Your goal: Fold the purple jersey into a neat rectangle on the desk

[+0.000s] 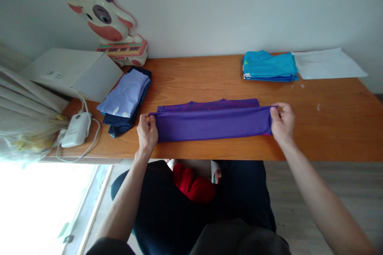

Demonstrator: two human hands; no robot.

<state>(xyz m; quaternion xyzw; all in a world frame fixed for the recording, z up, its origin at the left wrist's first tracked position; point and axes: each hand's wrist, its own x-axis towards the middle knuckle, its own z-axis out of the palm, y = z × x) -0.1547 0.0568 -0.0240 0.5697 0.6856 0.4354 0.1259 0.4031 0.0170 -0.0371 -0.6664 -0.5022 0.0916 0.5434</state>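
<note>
A purple garment [209,124], folded into a long flat strip, lies near the front edge of the wooden desk [191,75]. My left hand [147,132] pinches its left end between thumb and fingers. At the opposite end, my right hand [282,124] grips the upper right corner. The cloth is drawn straight between both hands. Behind its top edge shows a further layer with a darker, reddish-purple pattern. A bit of pink peeks out below my right hand.
Folded clothes [122,93] are stacked at left, beside a white box [77,69] and a white power adapter [76,129] with cables. A cow-shaped toy keyboard [122,50] stands behind. Folded blue clothes [269,65] and a white sheet [329,63] lie at the back right.
</note>
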